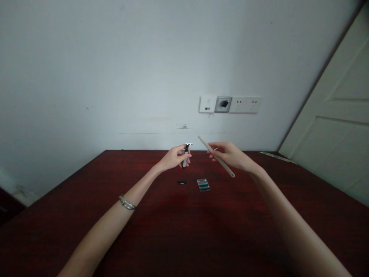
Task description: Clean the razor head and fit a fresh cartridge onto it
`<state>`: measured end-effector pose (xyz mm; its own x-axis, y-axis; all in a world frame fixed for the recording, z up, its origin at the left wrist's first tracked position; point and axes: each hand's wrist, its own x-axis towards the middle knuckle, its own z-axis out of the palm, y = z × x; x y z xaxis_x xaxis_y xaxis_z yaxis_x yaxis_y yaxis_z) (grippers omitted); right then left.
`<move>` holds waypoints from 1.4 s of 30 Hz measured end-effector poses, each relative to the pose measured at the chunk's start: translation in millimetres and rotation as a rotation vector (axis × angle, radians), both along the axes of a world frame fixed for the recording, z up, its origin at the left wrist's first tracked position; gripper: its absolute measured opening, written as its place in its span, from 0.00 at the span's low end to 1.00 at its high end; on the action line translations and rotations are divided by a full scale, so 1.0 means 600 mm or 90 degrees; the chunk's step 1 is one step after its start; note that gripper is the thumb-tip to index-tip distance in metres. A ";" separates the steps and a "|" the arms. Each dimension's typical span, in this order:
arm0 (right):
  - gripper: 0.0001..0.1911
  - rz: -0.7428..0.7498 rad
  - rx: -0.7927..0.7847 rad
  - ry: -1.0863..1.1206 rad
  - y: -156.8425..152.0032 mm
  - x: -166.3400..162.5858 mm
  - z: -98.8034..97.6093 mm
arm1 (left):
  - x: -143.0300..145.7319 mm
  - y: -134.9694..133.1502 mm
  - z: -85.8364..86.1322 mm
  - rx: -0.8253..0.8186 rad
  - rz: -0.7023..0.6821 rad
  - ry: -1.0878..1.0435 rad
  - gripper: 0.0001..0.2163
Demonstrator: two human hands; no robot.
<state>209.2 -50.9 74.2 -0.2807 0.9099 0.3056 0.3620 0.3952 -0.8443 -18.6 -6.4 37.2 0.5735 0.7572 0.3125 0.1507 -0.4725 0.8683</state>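
My left hand (178,157) is closed round the grey-and-black handle of a razor (185,158), held upright with its head at the top. In my right hand (226,154) is a long, pale, flat stick (223,165), gripped between thumb and fingers. It slants from upper left to lower right, with a small hole near its lower end. The razor and the stick are apart, both held above the table. Below the hands lie a small black strip-like piece (182,182) and a clear plastic case (203,185) with green parts inside.
The dark red wooden table (144,238) runs back to a white wall (129,69). Wall sockets (243,104) sit above its back edge, one holding a black plug (225,104). A flat patterned strip (277,157) lies at the back right, near a pale panelled door (340,127).
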 end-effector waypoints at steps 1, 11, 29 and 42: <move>0.08 0.002 -0.017 0.031 0.000 -0.003 -0.001 | 0.000 0.000 0.000 -0.005 -0.001 0.000 0.09; 0.15 -0.057 -0.040 0.173 0.011 -0.022 -0.014 | -0.008 0.005 0.001 -0.002 0.008 0.001 0.09; 0.17 -0.140 -0.017 0.154 0.023 -0.036 -0.044 | -0.012 0.014 -0.002 -0.010 0.031 -0.011 0.11; 0.14 -0.159 -0.002 -0.003 0.032 -0.038 -0.078 | -0.011 0.013 0.002 -0.026 0.083 -0.028 0.10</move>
<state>186.6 -31.9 27.6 -0.0487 0.9521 0.3019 0.4517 0.2906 -0.8435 -25.4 1.3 38.7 0.4561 0.8369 0.3026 0.1705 -0.4159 0.8933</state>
